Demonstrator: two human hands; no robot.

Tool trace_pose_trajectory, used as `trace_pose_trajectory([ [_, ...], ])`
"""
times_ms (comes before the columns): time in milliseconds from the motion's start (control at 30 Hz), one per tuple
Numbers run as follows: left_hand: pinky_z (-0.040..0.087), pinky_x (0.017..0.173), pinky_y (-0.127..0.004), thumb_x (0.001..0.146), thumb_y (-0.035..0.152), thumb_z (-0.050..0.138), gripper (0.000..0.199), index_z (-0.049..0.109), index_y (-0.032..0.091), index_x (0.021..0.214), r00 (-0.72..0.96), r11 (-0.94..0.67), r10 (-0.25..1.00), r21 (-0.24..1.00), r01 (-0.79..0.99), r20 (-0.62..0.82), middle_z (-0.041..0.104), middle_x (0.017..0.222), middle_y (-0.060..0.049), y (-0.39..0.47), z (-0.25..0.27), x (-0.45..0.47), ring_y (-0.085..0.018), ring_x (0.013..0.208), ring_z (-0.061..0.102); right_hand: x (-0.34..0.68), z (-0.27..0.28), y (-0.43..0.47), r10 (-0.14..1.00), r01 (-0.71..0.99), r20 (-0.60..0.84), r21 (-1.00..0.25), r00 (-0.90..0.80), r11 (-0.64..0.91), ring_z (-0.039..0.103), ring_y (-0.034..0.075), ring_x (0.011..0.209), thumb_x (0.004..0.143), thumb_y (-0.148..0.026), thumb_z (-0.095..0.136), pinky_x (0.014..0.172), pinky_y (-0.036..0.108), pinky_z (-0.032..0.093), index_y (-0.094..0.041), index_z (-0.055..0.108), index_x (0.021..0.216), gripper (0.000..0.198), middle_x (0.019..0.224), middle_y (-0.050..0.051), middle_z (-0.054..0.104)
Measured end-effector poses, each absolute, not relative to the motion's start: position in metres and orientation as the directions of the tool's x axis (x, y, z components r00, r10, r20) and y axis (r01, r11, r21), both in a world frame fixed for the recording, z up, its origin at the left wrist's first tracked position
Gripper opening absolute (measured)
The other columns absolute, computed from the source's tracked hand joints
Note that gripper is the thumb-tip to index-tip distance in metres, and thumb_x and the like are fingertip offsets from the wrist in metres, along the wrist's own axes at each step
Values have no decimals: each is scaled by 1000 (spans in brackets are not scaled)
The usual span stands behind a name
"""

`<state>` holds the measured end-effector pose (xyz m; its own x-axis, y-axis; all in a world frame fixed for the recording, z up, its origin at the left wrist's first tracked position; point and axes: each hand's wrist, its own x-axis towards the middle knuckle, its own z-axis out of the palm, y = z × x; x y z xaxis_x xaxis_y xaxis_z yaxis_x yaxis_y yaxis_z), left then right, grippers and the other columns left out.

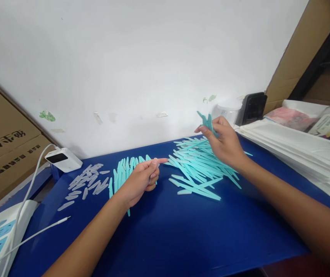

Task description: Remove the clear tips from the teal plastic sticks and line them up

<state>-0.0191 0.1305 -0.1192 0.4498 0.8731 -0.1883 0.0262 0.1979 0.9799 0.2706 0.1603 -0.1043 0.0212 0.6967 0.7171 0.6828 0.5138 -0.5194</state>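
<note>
My right hand [221,140] is closed around a few turquoise eyebrow razors [208,122], raised above a loose pile of similar razors [196,163]. My left hand [143,177] points its index finger toward that pile's left edge, its other fingers curled in. Whether a small thing is pinched under the left thumb is hard to make out. Behind and beside the left hand lies a row of razors [121,173], partly hidden by it. Farther left, small translucent blade caps [86,179] are scattered on the blue table [165,234].
A white device with a dark screen [63,159] stands at the back left, cabled. A power strip [0,238] and loose cable plug [63,220] are at the front left. White packaging sheets [297,154] are stacked right, near a clear container [230,109] and black object [253,109].
</note>
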Motion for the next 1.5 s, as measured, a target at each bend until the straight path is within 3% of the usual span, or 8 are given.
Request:
trace_pose_trajectory([
  [333,17,45,-21,98,61,56,58,63,16,134,439,199,876,979,45,-199,29,72,7,132,-120,-19,-7,54,16,274,-97,160,621,623,761,-582,189,523,60,26,85,106,-54,47,83,41,45,-24,71,90,42,88,7,62],
  [467,17,45,-22,98,61,56,59,62,15,135,432,196,881,980,41,-194,30,71,7,130,-118,-17,-7,54,16,273,-93,156,605,583,750,-625,266,519,57,24,75,104,-56,49,76,39,44,-25,74,90,42,72,3,56],
  [633,16,46,-22,98,62,57,60,62,18,138,426,167,888,984,56,-175,28,69,7,130,-119,-18,-8,53,16,278,-96,159,711,453,640,-746,290,487,49,20,60,100,-65,52,61,35,38,-24,73,87,48,64,1,49],
  [800,16,46,-23,96,58,61,53,67,17,129,413,159,895,985,59,-169,29,69,7,132,-121,-19,-8,53,16,280,-101,164,861,278,463,-873,209,402,45,17,53,95,-72,55,51,32,33,-25,69,86,50,61,-1,47],
  [967,14,45,-23,99,52,57,45,70,15,123,408,209,890,977,34,-204,27,68,7,131,-117,-16,-8,53,14,270,-103,161,971,104,225,-971,83,216,45,15,56,91,-66,66,50,29,32,-22,69,90,44,68,-1,50],
  [1100,16,45,-22,100,49,56,42,69,16,122,418,208,887,978,21,-197,27,70,7,129,-115,-14,-8,53,14,261,-107,156,991,66,135,-989,-16,136,47,14,60,89,-65,68,52,28,37,-21,71,93,44,74,-1,54],
  [1300,17,48,-24,98,59,57,52,66,20,132,492,148,854,986,81,-169,24,69,7,126,-119,-15,-9,54,15,250,-110,147,982,72,37,-996,-184,51,39,11,53,90,-68,66,48,27,32,-21,75,99,48,67,-3,49],
  [1500,15,47,-25,100,63,52,50,73,19,112,488,116,857,984,136,-168,21,66,8,128,-125,-13,-8,53,13,247,-113,144,956,84,49,-994,-290,76,38,10,52,94,-66,62,47,28,31,-19,74,90,49,73,-1,56],
])
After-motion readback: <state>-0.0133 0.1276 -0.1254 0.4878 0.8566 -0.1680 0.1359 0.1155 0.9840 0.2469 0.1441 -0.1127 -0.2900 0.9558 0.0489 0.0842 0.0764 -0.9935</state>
